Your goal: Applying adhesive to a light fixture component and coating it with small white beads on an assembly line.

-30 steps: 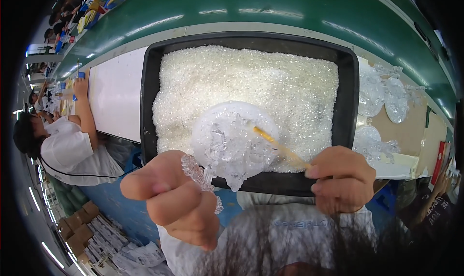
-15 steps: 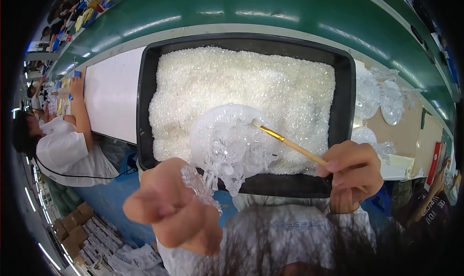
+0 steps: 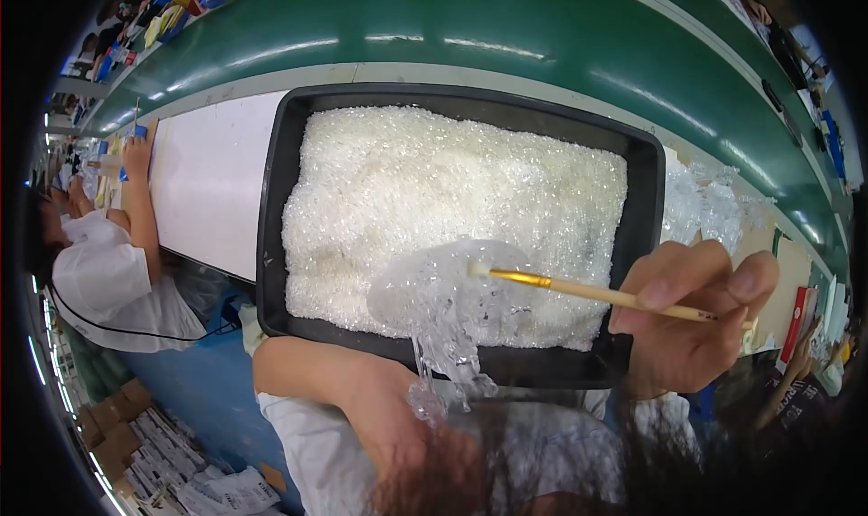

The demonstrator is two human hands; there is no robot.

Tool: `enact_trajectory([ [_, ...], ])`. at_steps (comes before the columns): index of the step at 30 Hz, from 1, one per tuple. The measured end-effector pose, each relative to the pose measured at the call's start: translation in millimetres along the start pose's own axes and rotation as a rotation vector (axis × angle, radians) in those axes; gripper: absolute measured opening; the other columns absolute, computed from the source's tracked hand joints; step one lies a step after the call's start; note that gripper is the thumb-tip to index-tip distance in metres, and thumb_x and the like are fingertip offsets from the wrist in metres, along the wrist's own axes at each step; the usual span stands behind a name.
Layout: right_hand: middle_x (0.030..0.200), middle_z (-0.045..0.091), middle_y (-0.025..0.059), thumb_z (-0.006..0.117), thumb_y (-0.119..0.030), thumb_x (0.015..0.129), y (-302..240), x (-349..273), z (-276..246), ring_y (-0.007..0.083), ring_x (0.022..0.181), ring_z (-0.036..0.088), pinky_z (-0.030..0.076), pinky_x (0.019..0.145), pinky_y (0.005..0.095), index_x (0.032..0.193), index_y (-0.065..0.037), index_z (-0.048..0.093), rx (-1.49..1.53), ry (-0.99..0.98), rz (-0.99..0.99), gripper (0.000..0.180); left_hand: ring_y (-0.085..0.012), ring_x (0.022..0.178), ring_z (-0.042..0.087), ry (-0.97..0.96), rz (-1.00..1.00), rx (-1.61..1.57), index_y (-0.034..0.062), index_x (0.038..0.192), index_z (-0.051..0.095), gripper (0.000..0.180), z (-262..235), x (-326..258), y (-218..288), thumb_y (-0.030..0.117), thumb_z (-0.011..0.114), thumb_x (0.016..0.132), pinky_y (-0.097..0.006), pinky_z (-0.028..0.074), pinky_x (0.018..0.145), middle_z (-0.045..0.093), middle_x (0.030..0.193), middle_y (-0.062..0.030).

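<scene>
A clear plastic ornament (image 3: 452, 326), with a rounded, disc-like top and a jagged, branching lower part, is held over the near side of the tray. My left hand (image 3: 398, 430) is at its lower end and seems closed on it; dark hair and blur hide most of the fingers. Between the thumb and fingers of my right hand (image 3: 692, 313) is a thin paintbrush (image 3: 579, 290) with a wooden handle and gold ferrule. Its pale bristles touch the ornament's upper part or lie just over it. Beneath is a black tray (image 3: 269, 218) with glittering clear granules (image 3: 452, 173).
A white board (image 3: 217, 177) lies left of the tray, beside a co-worker in a white shirt (image 3: 104, 272). More clear plastic pieces (image 3: 710, 204) lie to the right. Beyond runs a green conveyor belt (image 3: 407, 14). Boxes (image 3: 113, 417) stand on the floor at lower left.
My left hand has swung down and toward me, turning the ornament and bringing it lower in view. My right hand has moved right and slightly up, the brush now lying flatter.
</scene>
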State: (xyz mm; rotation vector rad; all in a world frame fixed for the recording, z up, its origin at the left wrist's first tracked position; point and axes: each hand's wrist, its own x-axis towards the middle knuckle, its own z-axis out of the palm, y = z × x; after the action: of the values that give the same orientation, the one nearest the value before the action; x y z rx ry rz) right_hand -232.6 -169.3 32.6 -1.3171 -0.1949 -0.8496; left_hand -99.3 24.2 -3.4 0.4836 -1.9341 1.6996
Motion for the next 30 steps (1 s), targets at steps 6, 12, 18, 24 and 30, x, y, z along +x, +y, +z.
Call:
enact_trajectory([
  [6,0.093,0.061,0.0205,0.062,-0.013,0.092,-1.8,-5.0,6.6,0.0189,0.062,0.057,0.051,0.055,0.0290,0.113,-0.012,0.036,-0.080,0.070,0.044,0.033,-0.0108,0.068,0.039,0.023,0.055,0.030,0.0106,0.070,0.035,0.018,3.0,-3.3,1.9,0.023,0.043,0.080,-0.028,0.030,0.072,0.038,0.068,0.0029],
  [12,0.088,0.061,0.0179,0.066,-0.003,0.087,1.8,-5.8,11.2,0.0174,0.062,0.053,0.049,0.056,0.0295,0.109,-0.013,0.037,-0.107,0.080,0.074,0.038,-0.0110,0.065,0.038,0.042,0.116,0.031,0.0102,0.068,0.034,0.021,8.4,-5.7,2.8,0.024,0.044,0.079,-0.027,0.030,0.070,0.036,0.066,0.0026],
  [18,0.085,0.060,0.0173,0.064,-0.001,0.087,6.3,-5.8,10.3,0.0177,0.060,0.051,0.045,0.053,0.0313,0.104,-0.012,0.037,-0.157,0.024,0.041,0.033,-0.0111,0.063,0.037,0.058,0.189,0.019,0.0097,0.067,0.033,0.023,9.5,-5.6,2.6,0.025,0.045,0.078,-0.026,0.031,0.069,0.035,0.064,0.0023],
  [24,0.085,0.059,0.0163,0.063,-0.003,0.088,6.6,-7.8,5.1,0.0174,0.058,0.050,0.042,0.049,0.0316,0.102,-0.012,0.038,-0.105,0.039,-0.006,0.030,-0.0113,0.060,0.037,0.078,0.267,-0.015,0.0093,0.065,0.032,0.025,11.7,2.4,-4.5,0.026,0.046,0.078,-0.026,0.031,0.067,0.034,0.062,0.0020],
  [30,0.088,0.059,0.0175,0.064,0.000,0.086,9.2,-13.0,-6.3,0.0185,0.056,0.051,0.043,0.046,0.0318,0.102,-0.011,0.038,-0.076,-0.028,-0.080,0.032,-0.0114,0.057,0.036,0.093,0.351,-0.075,0.0088,0.064,0.031,0.028,13.9,11.6,-12.1,0.027,0.047,0.077,-0.025,0.032,0.066,0.032,0.060,0.0017],
])
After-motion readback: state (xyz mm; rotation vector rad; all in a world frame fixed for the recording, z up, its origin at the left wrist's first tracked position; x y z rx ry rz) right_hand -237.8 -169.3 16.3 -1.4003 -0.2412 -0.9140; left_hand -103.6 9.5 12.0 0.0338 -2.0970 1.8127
